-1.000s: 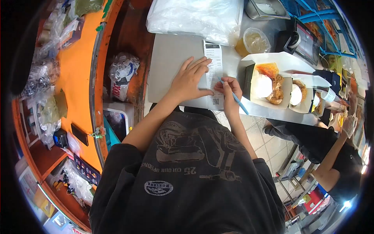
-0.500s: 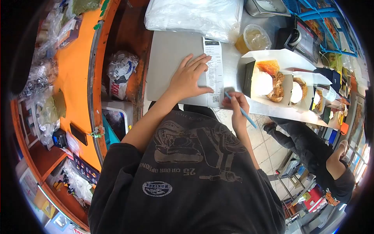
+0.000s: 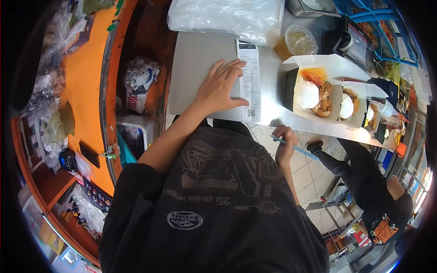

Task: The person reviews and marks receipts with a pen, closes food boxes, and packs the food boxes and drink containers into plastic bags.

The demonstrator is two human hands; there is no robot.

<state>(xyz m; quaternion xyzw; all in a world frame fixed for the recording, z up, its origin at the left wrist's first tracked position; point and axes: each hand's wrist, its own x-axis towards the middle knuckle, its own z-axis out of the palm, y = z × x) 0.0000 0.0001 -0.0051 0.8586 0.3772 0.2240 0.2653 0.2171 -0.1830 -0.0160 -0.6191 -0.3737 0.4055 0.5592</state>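
Observation:
A long printed receipt [image 3: 250, 82] lies on the metal counter [image 3: 191, 59], with a square code near its lower end. My left hand [image 3: 221, 89] rests flat with fingers spread, its fingertips and thumb on the receipt's left edge. Beyond the counter's front edge, my right hand [image 3: 285, 144] is closed around a light blue pen [image 3: 300, 150], which points left, away from the paper. To the right of the receipt stands an open food box [image 3: 314, 95] with white and browned food inside.
Behind the receipt are a stack of clear plastic bags [image 3: 225, 18] and a lidded tub [image 3: 298, 42]. More open boxes [image 3: 349, 103] and a screen device [image 3: 357, 45] stand right. Another person [image 3: 380, 191] is at the lower right. An orange surface [image 3: 86, 91] lies left.
My right hand has moved away from the receipt, right and down past the counter edge, with the pen. My left hand stays on the paper. The other person has turned and shifted.

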